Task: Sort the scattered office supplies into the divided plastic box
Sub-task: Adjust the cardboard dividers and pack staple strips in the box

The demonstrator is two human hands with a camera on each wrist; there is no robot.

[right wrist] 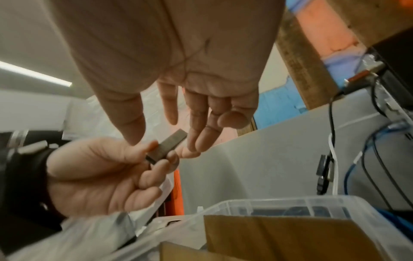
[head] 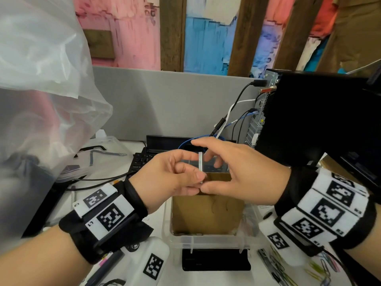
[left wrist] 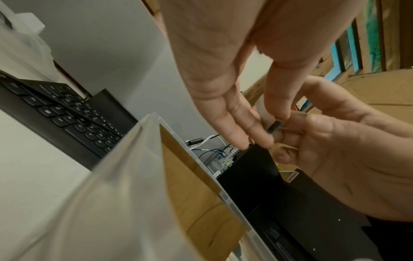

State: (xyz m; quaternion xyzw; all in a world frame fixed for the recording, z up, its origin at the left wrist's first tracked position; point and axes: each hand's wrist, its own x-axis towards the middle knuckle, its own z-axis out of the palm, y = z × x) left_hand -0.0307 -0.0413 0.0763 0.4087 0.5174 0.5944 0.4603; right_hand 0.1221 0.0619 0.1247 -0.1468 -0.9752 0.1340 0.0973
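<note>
Left hand (head: pixel 175 178) pinches staple strip (head: pixel 200 165) | right hand (head: pixel 233 172) fingers spread beside

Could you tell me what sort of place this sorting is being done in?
Most likely an office desk in a cubicle: a black keyboard, a desktop computer with cables plugged into its back, and a grey partition panel behind the desk.

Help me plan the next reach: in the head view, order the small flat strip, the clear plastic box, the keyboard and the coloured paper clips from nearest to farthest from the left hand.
1. Small flat strip, pinched in the left hand.
2. Clear plastic box, just below.
3. Keyboard, behind.
4. Coloured paper clips, far right.
</note>
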